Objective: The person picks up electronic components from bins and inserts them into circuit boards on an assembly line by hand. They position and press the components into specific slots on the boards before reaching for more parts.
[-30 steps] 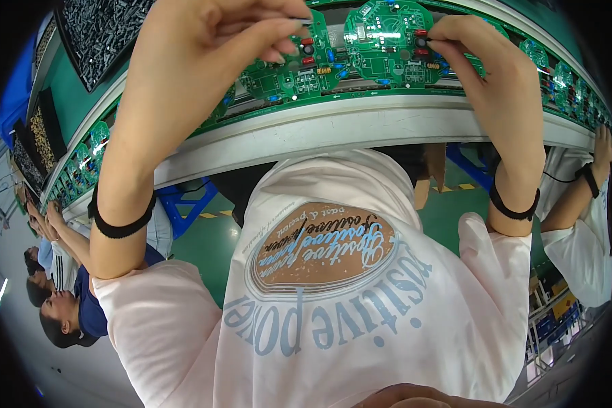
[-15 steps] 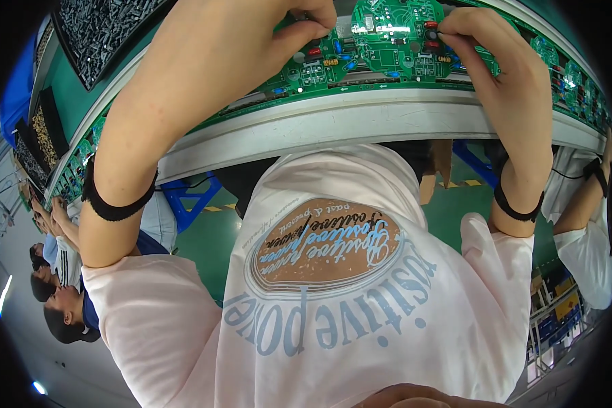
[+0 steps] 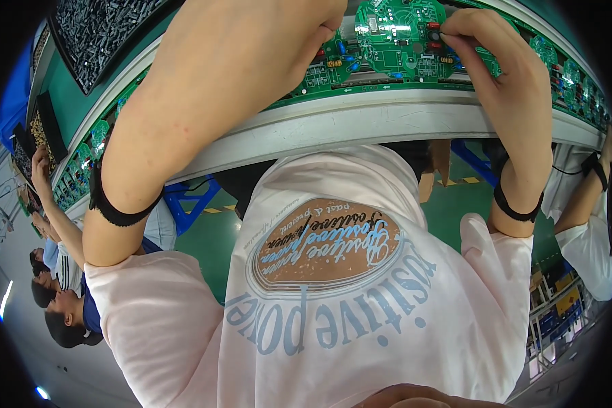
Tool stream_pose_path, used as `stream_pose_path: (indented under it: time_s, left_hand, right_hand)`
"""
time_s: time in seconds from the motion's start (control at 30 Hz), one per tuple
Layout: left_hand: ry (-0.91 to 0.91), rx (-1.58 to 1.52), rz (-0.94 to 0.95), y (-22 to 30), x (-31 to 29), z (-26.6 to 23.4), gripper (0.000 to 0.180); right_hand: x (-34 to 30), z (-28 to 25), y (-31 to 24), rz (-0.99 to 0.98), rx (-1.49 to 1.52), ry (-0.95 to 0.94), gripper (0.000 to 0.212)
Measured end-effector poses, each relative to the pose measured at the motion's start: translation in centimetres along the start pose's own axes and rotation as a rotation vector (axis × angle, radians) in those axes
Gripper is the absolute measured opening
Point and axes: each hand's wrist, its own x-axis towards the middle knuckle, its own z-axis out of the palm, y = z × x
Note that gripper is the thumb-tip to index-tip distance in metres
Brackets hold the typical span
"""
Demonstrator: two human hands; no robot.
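Several green printed circuit boards [image 3: 394,51] are lying in a row just beyond the pale metal rail [image 3: 360,115]. The right hand [image 3: 506,61] is pinching thumb and forefinger near red components [image 3: 432,26] on the middle board's right side; whether it is grasping one is unclear. The left hand [image 3: 296,34] is curling over the board to the left, hiding its grip. A black tray [image 3: 139,37] is holding small dark parts [image 3: 98,37] at far left.
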Motion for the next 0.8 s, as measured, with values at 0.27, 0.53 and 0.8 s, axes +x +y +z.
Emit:
stream_pose_path:
  time_s: [0.27, 0.53, 0.8]
  left_hand:
    - [-0.019, 0.056, -0.006, 0.2, 0.0, 0.4, 0.011]
    - [-0.086, 0.191, 0.009, 1.5, 0.3, 0.5, 0.006]
    - [0.141, 0.115, -0.221, -1.8, -1.8, -3.3, 0.026]
  right_hand:
    - [0.1, -0.3, 0.2, -0.031, -0.017, -0.011, 0.012]
    - [0.1, -0.2, 0.2, -0.003, -0.003, -0.019, 0.012]
    - [0.3, -1.2, 2.2, -0.126, 0.005, 0.003, 0.015]
